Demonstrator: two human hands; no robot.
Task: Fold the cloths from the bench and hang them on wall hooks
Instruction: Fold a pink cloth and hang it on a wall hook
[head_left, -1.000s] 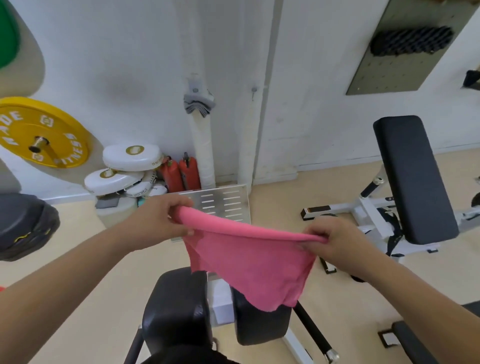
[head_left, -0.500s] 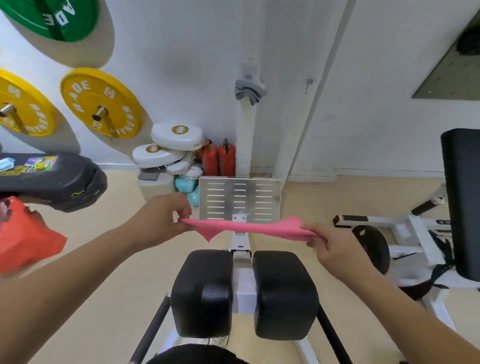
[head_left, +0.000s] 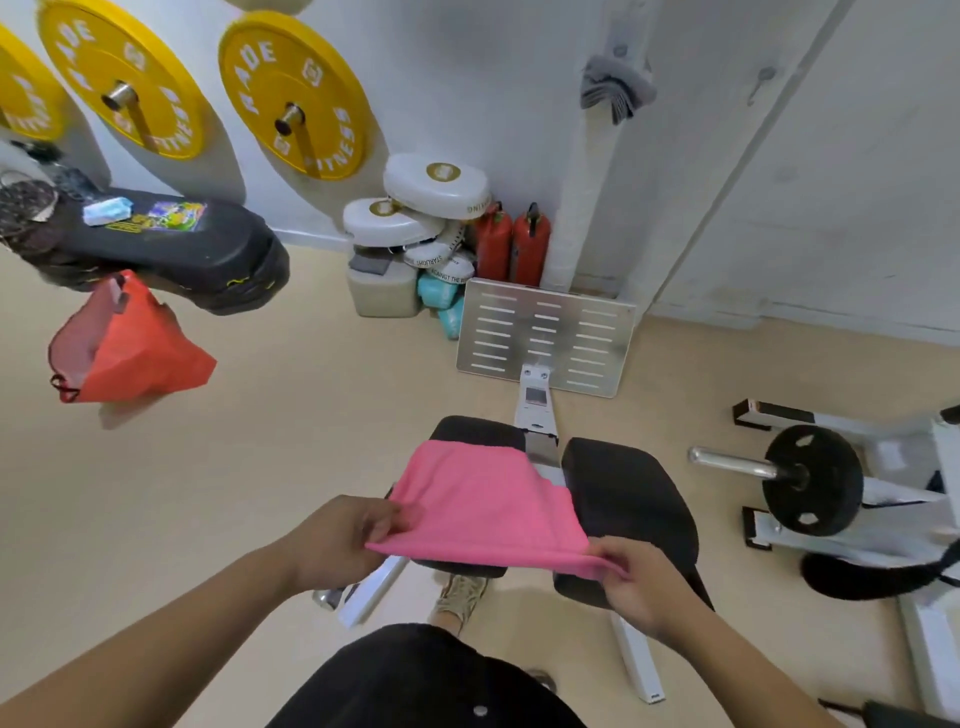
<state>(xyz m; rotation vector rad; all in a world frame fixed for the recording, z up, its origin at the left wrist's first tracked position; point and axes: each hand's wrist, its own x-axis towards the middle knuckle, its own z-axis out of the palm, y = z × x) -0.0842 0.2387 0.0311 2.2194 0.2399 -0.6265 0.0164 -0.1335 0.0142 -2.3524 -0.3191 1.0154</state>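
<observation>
Hands, left (head_left: 340, 540) and right (head_left: 641, 590), each grip pinched on the pink cloth (head_left: 488, 509) above 2 black pads (head_left: 631, 499).

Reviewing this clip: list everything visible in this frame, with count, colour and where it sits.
pink cloth: 1, pink, held over the black pads, far edge draped on the left pad
black pads: 2, black, on the white machine frame, centre
metal footplate: 1, silver, slotted, by the wall
yellow weight plates: 3, yellow, on wall pegs, top left
grey cloth: 1, grey, hanging on the wall
wall hook: 1, bare, right of the grey cloth
fire extinguishers: 2, red, against the wall
orange bag: 1, orange, hanging left
left hand: pinching the cloth's near left corner
right hand: pinching the near right corner
</observation>
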